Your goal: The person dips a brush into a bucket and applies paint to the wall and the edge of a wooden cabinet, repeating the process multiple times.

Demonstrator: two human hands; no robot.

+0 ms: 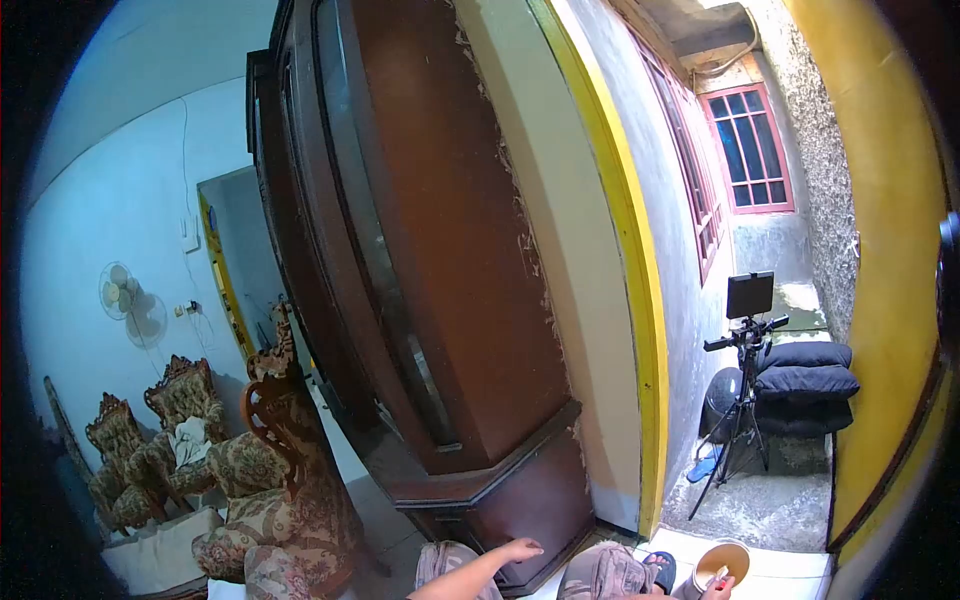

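Note:
My left hand reaches out over my lap, between my two knees, in front of the base of the dark wooden cabinet. Its fingers are loosely stretched, and nothing shows in them. At the bottom right, my right hand is over a round, light-brown container on the floor, partly cut off by the frame edge. A small white piece is pinched in its fingers; what kind of thing it is I cannot make out.
Beside the container is a dark sandal on a foot. Through the yellow-framed doorway stand a tripod with a screen and dark cushions. Carved, flower-patterned chairs and a wall fan are at the left.

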